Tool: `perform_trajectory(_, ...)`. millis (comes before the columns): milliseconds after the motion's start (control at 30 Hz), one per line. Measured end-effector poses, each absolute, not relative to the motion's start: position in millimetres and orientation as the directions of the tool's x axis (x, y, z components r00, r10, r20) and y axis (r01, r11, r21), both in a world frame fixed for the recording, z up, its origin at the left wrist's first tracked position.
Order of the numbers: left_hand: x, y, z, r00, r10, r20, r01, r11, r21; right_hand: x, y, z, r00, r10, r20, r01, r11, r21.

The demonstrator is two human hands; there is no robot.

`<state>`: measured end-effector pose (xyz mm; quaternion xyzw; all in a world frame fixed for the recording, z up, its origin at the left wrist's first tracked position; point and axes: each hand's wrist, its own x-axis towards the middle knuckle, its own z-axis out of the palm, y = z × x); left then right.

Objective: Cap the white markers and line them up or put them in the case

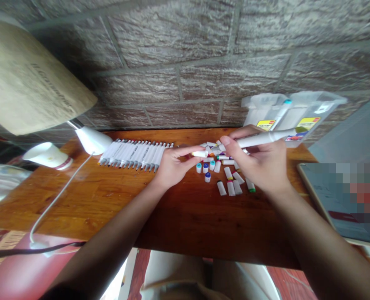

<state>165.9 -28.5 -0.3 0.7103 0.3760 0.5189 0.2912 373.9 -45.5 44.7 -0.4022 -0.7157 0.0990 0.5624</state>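
In my right hand [260, 162] is a white marker [263, 138], its uncapped grey tip pointing left and an olive-coloured end at the upper right. My left hand [174, 166] pinches a white marker cap [200, 153] between thumb and fingers. The cap's open end lies close to the marker's tip; whether they touch I cannot tell. Below and around both hands, several loose white caps [221, 188] with coloured ends are scattered on the wooden table, a few standing upright, such as a blue-topped cap [207, 177]. Left of my left hand lies a row of capless markers [135, 154], side by side.
Two clear plastic bins [316, 108] stand at the back right, a marker [281, 114] leaning in one. A tablet-like screen [338, 200] lies at the right edge. On the left are a white lamp base [93, 139], a paper cup [47, 155] and a cable [58, 191]. A stone wall [160, 62] rises behind.
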Motion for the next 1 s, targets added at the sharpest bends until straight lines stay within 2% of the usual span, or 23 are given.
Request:
perform_trajectory(167, 165.9, -28.5, -1.0, 0.172, 0.842, 0.511, 0.247, -0.539, 0.805, 373.0, -45.6, 45.1, -0.061, 0.692, 0.719, 0.446, 0.663, -0.601)
perform_trajectory(533, 167.4, -29.4, -1.9, 0.188, 0.836, 0.516, 0.227, -0.548, 0.805, 371.7, -40.7, 39.2, -0.178, 0.608, 0.774, 0.429, 0.756, -0.495)
perform_trajectory(700, 168.3, -30.9, 1.4, 0.203, 0.83, 0.519, 0.217, -0.555, 0.803, 372.5, -39.9, 41.3, -0.112, 0.588, 0.801, 0.482, 0.737, -0.474)
perform_trajectory(833, 169.4, -30.5, 2.4, 0.18, 0.85, 0.495, 0.222, -0.525, 0.822, 377.0, -37.1, 41.3, 0.049, 0.65, 0.758, 0.463, 0.658, -0.594)
perform_trajectory(1000, 168.8, -27.7, -1.1, 0.111, 0.878, 0.466, 0.216, -0.479, 0.851, 375.8, -36.9, 43.0, 0.168, 0.724, 0.669, 0.286, 0.614, -0.736)
